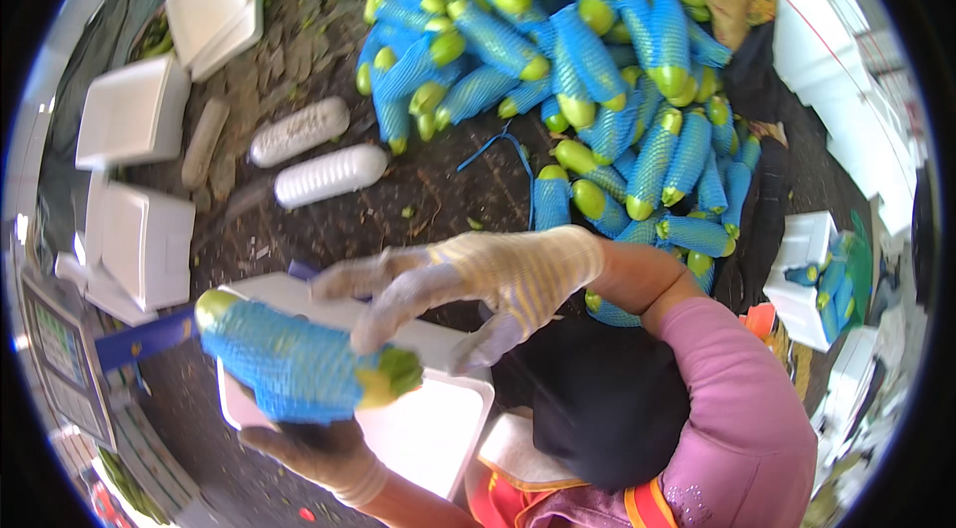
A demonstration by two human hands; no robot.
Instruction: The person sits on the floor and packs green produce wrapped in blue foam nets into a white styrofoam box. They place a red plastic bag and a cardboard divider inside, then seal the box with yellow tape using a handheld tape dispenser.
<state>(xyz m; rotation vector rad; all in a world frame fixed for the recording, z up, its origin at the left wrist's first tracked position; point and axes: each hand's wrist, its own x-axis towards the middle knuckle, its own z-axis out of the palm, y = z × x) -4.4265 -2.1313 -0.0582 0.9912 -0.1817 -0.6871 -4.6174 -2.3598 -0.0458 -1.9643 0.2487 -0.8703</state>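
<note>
My left hand [304,458], in a gray-palmed knit glove, supports from below a large pale-green vegetable in blue mesh [279,354], lying nearly sideways with a leafy stem at its right end. My right hand [463,289], in a striped glove with gray fingers, is over the vegetable with fingers apart; one fingertip overlaps its stem end, and whether it touches is unclear. Below both hands is a white foam tray or open box [428,428], partly hidden by the vegetable. A black rounded shape [607,398] sits beside my pink-sleeved arm, unclear what it is.
A heap of netted vegetables [498,60] fills the back. Foam boxes [129,115], two white oblong foam pieces [329,177], a blue strap [503,141] and a scale display [65,359] lie around the left and middle. A foam box holding netted vegetables [797,319] stands at right.
</note>
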